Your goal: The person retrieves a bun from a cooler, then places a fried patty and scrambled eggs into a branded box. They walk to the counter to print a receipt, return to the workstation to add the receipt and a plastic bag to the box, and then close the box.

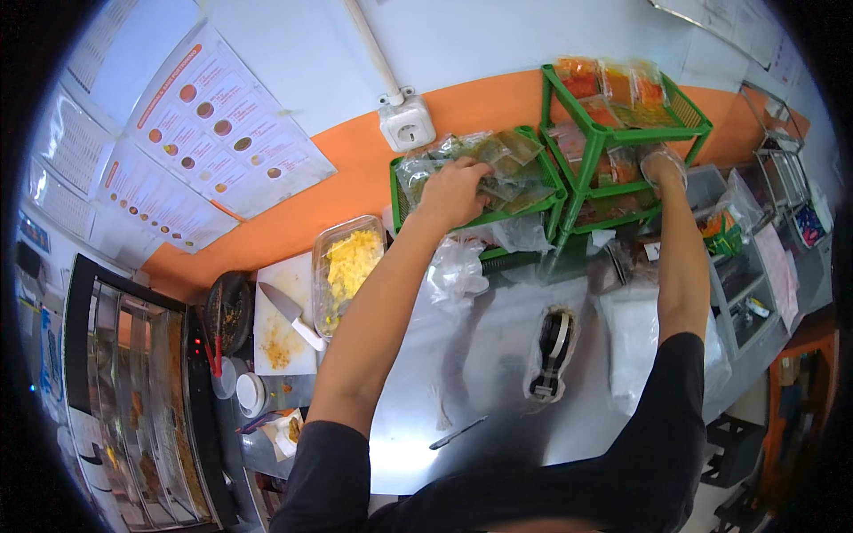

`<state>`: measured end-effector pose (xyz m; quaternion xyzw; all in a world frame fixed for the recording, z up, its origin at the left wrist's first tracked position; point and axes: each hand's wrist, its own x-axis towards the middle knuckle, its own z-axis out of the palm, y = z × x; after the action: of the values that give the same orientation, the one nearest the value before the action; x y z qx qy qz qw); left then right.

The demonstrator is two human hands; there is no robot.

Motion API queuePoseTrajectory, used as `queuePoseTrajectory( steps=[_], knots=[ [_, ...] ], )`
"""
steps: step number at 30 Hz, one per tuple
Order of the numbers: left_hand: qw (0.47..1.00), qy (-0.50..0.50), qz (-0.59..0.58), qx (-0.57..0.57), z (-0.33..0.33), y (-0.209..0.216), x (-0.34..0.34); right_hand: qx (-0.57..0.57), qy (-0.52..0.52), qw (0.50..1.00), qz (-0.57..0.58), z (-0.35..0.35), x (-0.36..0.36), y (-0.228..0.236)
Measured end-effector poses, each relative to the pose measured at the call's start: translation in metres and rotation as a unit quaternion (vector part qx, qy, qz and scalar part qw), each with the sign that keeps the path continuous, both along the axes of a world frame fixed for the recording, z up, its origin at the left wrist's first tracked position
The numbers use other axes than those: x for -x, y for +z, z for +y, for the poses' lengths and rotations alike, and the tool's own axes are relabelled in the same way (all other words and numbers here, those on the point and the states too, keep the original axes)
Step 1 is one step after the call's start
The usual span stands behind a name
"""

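My left hand (458,189) reaches into a low green plastic basket (558,197) by the wall. Its fingers are bent over clear sachets with greenish-brown contents (515,155), closed on one of them. Farther right stands a tiered green rack (613,138). Sachets of red and orange filling (617,83) lie on its top shelf, and more packets show on the levels below. My right hand (664,167) is at the right side of the rack's middle level. Clear plastic seems to cover it, and its fingers are too indistinct to read.
Below my arms, a metal table (498,373) bears a black tape dispenser (553,355), a pen (458,433) and clear plastic bags (453,271). To the left are a tub of yellow food (351,262), a knife (291,313) on a white cutting board (271,329), a dark mortar (228,311) and a glass-fronted cabinet (133,391).
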<state>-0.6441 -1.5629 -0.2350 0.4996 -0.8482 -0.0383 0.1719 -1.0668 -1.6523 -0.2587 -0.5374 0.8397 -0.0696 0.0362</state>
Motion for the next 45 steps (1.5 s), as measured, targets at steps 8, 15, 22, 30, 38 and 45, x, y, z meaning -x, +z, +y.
queuePoseTrajectory(
  steps=[8,15,22,30,38,45],
  knots=[
    [0.992,0.119,-0.012,-0.028,-0.050,-0.029,-0.004,0.071,0.027,0.997,0.008,-0.011,0.007,-0.022],
    [0.955,0.108,0.161,0.226,-0.036,-0.012,-0.002,0.398,-0.007,0.802,-0.447,0.074,0.005,-0.031],
    [0.927,0.090,0.347,0.110,0.179,-0.003,-0.070,0.219,0.370,0.817,-0.385,0.229,-0.139,0.022],
    [0.927,0.219,0.280,-0.115,0.490,-0.040,-0.162,0.050,0.855,0.441,-0.268,0.380,-0.406,-0.034],
    [0.792,0.335,0.501,-0.101,0.620,-0.080,-0.281,-0.244,0.758,0.410,-0.445,0.515,-0.570,-0.088],
    [0.490,0.616,0.226,0.574,0.756,0.046,-0.564,-0.165,0.633,0.505,-0.564,0.554,-0.669,-0.097]
  ],
)
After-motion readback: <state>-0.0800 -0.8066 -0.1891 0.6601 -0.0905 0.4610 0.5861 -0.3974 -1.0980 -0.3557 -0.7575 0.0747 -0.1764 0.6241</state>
